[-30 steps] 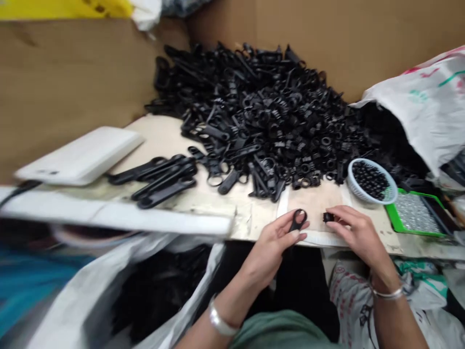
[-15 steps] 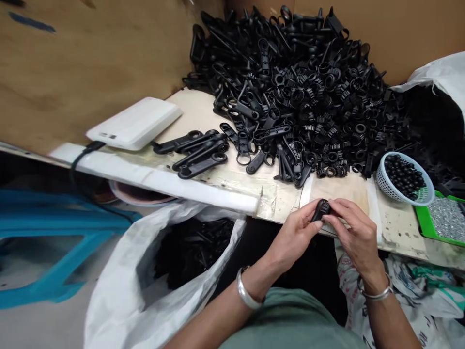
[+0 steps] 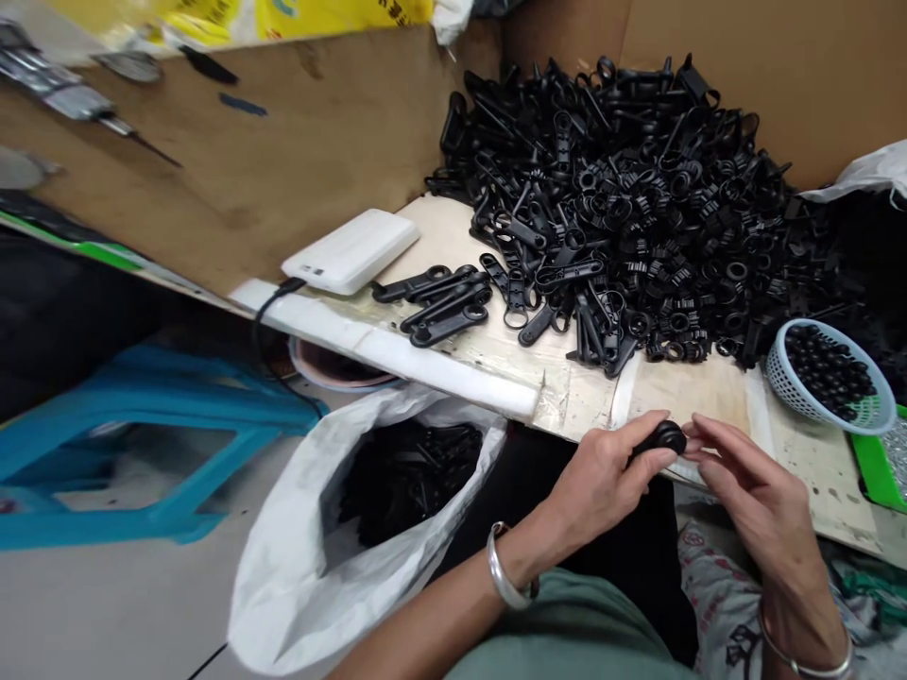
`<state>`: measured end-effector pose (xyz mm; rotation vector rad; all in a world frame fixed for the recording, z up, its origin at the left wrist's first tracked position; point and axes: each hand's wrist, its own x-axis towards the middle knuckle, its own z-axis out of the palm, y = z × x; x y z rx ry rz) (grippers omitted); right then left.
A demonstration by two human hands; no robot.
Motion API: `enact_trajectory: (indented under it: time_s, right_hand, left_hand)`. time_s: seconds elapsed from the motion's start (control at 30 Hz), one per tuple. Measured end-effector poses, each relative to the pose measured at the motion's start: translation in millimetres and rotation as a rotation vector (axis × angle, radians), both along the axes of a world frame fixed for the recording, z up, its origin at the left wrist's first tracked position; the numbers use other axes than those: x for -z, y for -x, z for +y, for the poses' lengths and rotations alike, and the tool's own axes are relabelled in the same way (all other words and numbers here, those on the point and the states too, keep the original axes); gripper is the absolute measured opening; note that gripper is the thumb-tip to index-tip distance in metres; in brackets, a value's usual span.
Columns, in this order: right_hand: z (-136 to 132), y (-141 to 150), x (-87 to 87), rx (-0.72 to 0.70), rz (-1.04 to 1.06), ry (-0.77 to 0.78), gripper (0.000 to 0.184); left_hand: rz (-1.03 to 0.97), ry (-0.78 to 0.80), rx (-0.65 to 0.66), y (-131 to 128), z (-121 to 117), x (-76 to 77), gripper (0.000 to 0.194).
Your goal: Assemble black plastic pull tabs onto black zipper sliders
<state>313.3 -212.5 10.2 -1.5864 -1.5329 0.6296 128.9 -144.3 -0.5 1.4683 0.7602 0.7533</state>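
Note:
My left hand (image 3: pixel 602 482) grips a small black plastic part (image 3: pixel 662 439) at the table's front edge. My right hand (image 3: pixel 751 491) sits just right of it, fingertips touching the part's right end, fingers loosely spread. A big heap of black plastic handles and rings (image 3: pixel 638 198) covers the back of the table. Several long black handles (image 3: pixel 443 302) lie side by side at the heap's left. A white sack (image 3: pixel 318 576) holding black parts stands open below the table, left of my left forearm.
A white power bank (image 3: pixel 350 250) with a black cable lies on the table's left corner. A small basket of black beads (image 3: pixel 829 373) and a green tray (image 3: pixel 879 463) sit at the right. Cardboard walls stand behind. A blue stool (image 3: pixel 142 444) is on the floor at left.
The ring piece and small piece held apart a second ago are now together in my left hand. The view has swung left and down, showing more of the sack and floor.

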Motion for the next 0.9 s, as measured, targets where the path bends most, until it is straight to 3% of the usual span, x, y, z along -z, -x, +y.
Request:
enact_trajectory:
  time_s: [0.17, 0.27, 0.37, 0.5, 0.6, 0.67, 0.77, 0.9]
  right_hand:
    - [-5.2, 1.4, 13.0, -0.033, 0.099, 0.173, 0.034]
    - [5.5, 16.8, 11.1, 0.002, 0.041, 0.18, 0.034]
    - [27.7, 33.2, 4.6, -0.082, 0.03, 0.139, 0.036]
    - [69.3, 54.9, -0.3, -0.236, -0.015, 0.125, 0.04]
    - [102.1, 78.9, -2.9, -0.306, -0.279, -0.005, 0.034]
    - [122.5, 99.5, -4.6, -0.387, -0.503, -0.048, 0.029]
    - [148.9, 128.9, -4.4, -0.427, -0.755, 0.049, 0.026]
    - [166.7, 143.4, 0.4, -0.391, -0.768, 0.096, 0.022]
  left_hand:
    - [-0.088, 0.015, 0.051, -1.6, -8.3, -1.4, 0.04]
    - [-0.095, 0.039, 0.018, 4.2, -6.9, -3.6, 0.041]
    - [-0.031, -0.038, -0.05, 23.1, 0.8, -11.6, 0.041]
    - [0.209, -0.316, -0.328, 63.9, 29.6, -21.3, 0.038]
    - [0.503, -0.551, -0.547, 93.4, 64.9, -17.6, 0.036]
    - [0.694, -0.663, -0.584, 107.0, 87.9, -11.1, 0.034]
    - [0.951, -0.701, -0.542, 117.4, 113.7, -2.0, 0.031]
    - [1.136, -0.672, -0.487, 124.2, 133.6, 2.9, 0.033]
